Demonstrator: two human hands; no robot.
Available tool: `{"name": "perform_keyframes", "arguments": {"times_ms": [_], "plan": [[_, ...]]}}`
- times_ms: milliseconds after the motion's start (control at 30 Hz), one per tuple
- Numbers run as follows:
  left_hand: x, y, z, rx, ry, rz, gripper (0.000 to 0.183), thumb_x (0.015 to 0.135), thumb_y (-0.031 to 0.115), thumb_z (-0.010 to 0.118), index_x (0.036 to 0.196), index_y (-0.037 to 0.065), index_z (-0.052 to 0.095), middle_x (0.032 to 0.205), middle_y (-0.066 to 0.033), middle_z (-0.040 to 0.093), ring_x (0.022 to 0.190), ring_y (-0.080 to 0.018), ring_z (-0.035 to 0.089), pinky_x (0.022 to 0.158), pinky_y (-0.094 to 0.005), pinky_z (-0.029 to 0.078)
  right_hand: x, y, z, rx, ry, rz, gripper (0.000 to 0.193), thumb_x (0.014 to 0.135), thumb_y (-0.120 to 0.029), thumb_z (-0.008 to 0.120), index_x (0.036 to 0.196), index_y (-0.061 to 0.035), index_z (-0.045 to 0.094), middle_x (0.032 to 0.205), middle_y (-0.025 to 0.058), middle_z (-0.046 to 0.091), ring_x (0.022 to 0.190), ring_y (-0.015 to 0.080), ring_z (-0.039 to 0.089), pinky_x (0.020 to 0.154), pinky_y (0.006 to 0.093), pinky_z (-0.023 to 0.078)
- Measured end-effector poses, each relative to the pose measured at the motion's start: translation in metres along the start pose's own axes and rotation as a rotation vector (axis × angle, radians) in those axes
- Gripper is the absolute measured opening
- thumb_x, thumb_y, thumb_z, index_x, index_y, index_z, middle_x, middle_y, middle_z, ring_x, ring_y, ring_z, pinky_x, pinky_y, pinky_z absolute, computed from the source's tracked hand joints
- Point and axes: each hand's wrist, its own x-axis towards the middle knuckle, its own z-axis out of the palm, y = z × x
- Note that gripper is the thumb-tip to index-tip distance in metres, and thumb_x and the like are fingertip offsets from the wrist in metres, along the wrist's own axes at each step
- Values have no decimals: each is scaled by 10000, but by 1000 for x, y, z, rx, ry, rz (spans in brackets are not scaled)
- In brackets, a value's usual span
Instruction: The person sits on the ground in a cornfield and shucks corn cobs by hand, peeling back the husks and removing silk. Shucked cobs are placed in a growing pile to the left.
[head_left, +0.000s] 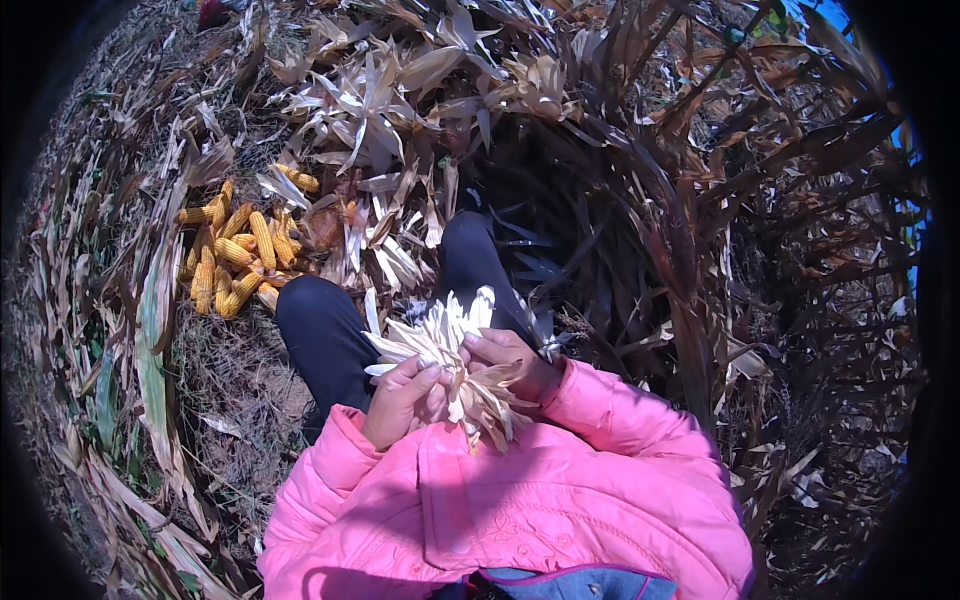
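Observation:
Close in front of my pink jacket, both hands hold a bunch of pale, dry corn husks (462, 375) that fan out above and below the fingers. My left hand (405, 398) is closed on the bunch's left side, thumb on top. From the right, my right hand (510, 362) pinches the same husks, its thumb near the left fingertips. Whether a cob sits inside the husks is hidden. Beyond my left knee lies a heap of husked yellow corn cobs (238, 252).
My dark-trousered knees (322, 325) rise just past the hands. Loose pale husks (370, 115) cover the ground ahead. Dry corn stalks (690, 270) are piled high on the right, and more stalks and leaves (150, 320) lie along the left.

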Motion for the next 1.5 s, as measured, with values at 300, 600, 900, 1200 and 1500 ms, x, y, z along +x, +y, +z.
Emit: {"name": "perform_keyframes", "arguments": {"times_ms": [300,600,900,1200,1500], "plan": [[-13,-10,-8,122,82,18,196,953,157,461,933,-3,573,622,-11,512,544,-54,457,531,-185,380,-5,4,-4,18,-9,-20,258,970,-237,424,919,-8,531,816,40,573,699,96,566,625,228,469],[5,-13,0,-180,87,187,181,963,157,436,929,19,550,623,-61,537,533,-103,502,494,-209,423,-15,-17,21,-1040,-136,-403,271,901,-259,524,984,-3,559,707,196,564,607,343,566,569,357,452],[27,10,3,207,70,-26,159,937,165,493,938,31,579,660,11,559,509,-24,490,424,-143,340,-14,-21,18,-1756,-207,-915,180,817,-227,582,949,-107,559,960,93,579,799,260,595,639,361,450],[31,-2,-4,73,-60,-260,229,883,109,475,1093,34,527,953,-89,585,826,-161,595,695,-283,501,19,-53,35,-1183,-421,-451,349,951,-326,399,1175,-145,596,1068,117,580,1016,253,517,918,352,372],[31,-4,-19,-36,47,-237,322,958,277,382,955,-3,542,800,-124,597,619,-144,587,462,-211,442,11,-43,11,-865,-163,-333,400,963,-339,425,1225,-53,524,946,70,577,864,105,551,758,231,442]]}}
